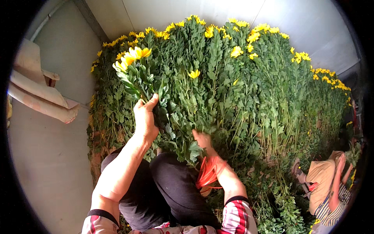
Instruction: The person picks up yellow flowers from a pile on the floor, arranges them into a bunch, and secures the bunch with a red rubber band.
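Observation:
My left hand (146, 117) is closed round the leafy stems of a bunch of yellow chrysanthemums (132, 58). The bunch is held tilted over my knees, with its flower heads up to the left. Lower leaves of green foliage (177, 144) fill the space between my two hands. At the right of this foliage is my right hand (202, 139), smeared by motion, its fingers partly lost among the leaves. A hank of red string (208, 171) hangs beside my right knee, against my right forearm.
A broad heap of cut chrysanthemums (218, 78) leans along the pale back wall (175, 11). Loose stems and leaves (269, 187) cover the ground at right. Beyond them sits another person in a striped top (331, 210), holding greenery. A pale folded sheet (43, 93) juts from the left wall.

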The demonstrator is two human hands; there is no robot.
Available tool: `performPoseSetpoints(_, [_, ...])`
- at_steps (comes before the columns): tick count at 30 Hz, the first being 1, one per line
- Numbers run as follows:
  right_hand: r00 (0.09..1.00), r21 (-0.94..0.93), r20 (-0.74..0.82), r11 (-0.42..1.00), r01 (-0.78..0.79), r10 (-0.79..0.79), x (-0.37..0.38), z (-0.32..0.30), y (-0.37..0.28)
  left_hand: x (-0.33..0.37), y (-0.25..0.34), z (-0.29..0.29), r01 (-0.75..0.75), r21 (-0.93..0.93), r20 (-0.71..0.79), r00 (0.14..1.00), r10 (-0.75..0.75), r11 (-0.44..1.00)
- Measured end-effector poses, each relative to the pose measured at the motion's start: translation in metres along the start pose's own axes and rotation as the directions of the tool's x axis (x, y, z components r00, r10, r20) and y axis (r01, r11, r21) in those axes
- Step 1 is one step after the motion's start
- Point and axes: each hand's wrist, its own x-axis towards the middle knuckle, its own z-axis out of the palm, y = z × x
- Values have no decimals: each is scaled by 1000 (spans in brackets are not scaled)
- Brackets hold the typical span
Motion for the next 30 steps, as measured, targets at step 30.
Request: performPoseSetpoints(30, [783,808,-465,558,187,412,-57,-23,134,-2,-14,48,274,-1,152,951,-270,962])
